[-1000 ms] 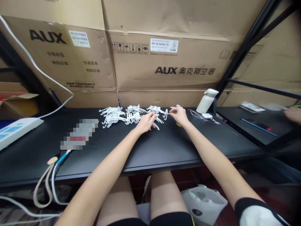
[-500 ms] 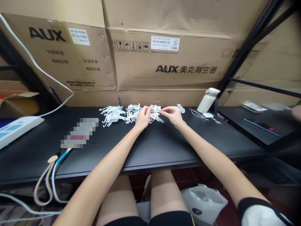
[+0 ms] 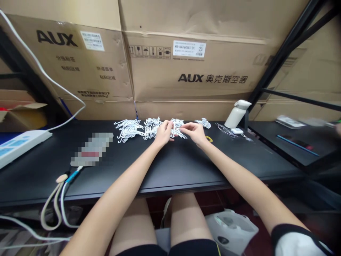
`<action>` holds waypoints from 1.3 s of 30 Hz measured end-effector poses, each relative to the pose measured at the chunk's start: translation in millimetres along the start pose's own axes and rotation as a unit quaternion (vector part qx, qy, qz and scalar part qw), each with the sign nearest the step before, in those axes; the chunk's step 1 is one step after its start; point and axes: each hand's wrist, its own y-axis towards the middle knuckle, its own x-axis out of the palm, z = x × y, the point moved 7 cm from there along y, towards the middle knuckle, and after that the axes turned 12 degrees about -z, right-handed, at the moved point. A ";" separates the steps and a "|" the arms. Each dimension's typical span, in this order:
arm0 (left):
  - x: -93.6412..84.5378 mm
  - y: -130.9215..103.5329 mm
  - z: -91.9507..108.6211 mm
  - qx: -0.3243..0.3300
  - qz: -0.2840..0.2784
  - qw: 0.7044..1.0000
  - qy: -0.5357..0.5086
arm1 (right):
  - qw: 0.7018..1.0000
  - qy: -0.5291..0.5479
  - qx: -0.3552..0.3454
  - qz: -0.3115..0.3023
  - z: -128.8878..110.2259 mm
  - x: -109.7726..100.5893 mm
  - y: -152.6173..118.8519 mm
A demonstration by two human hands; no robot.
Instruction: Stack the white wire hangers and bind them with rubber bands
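Note:
Small white hooked pieces lie in rows on the black table; one group (image 3: 129, 131) is at the left and another (image 3: 151, 128) is beside my left hand. My left hand (image 3: 163, 133) is closed on a white piece that sticks up at its fingertips. Just to the right, my right hand (image 3: 195, 133) has its thumb and fingertips pinched together near that piece; what they hold is too small to make out. More white hooked pieces (image 3: 178, 123) lie behind and between the hands. A small white bundle (image 3: 203, 123) rests beyond my right hand, with yellow bands (image 3: 209, 139) beside its wrist.
A white bottle (image 3: 237, 113), glasses (image 3: 225, 130) and a small white case (image 3: 237, 131) stand or lie at the right. A pixelated flat object (image 3: 92, 149) with a strap and a power strip (image 3: 23, 144) are at the left. Cardboard boxes (image 3: 160, 85) line the back.
The white piece at my left fingertips now shows more upright. My right hand has shifted slightly, and the yellow bands beside it show more. The whole view has moved a little.

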 end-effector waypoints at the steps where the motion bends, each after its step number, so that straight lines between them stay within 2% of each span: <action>1: 0.1 0.1 0.2 -0.001 -0.002 1.000 -0.006 | 1.000 0.003 -0.001 -0.003 -0.9 2.0 -0.8; 7: 0.0 -2.0 3.6 -0.021 0.000 0.999 -0.042 | 0.999 0.025 0.006 -0.037 0.7 12.5 -2.8; 15: 3.4 -1.2 2.2 -0.007 -0.026 1.000 0.000 | 0.992 0.054 0.048 -0.101 9.7 12.7 -0.3; 23: 5.2 -2.1 -1.8 -0.067 -0.033 0.994 -0.081 | 0.993 0.058 0.051 -0.093 2.9 12.7 -1.7; 29: 5.6 -2.1 -1.3 -0.046 -0.029 0.996 -0.075 | 0.993 0.068 0.049 -0.078 3.8 15.0 -2.7; 34: 7.4 -2.7 -3.0 -0.072 -0.042 0.994 -0.072 | 0.995 0.063 0.037 -0.064 3.8 18.3 -3.9; 39: 6.3 -4.3 1.1 -0.067 -0.012 0.997 -0.034 | 0.997 0.040 -0.004 -0.067 1.8 21.1 -4.4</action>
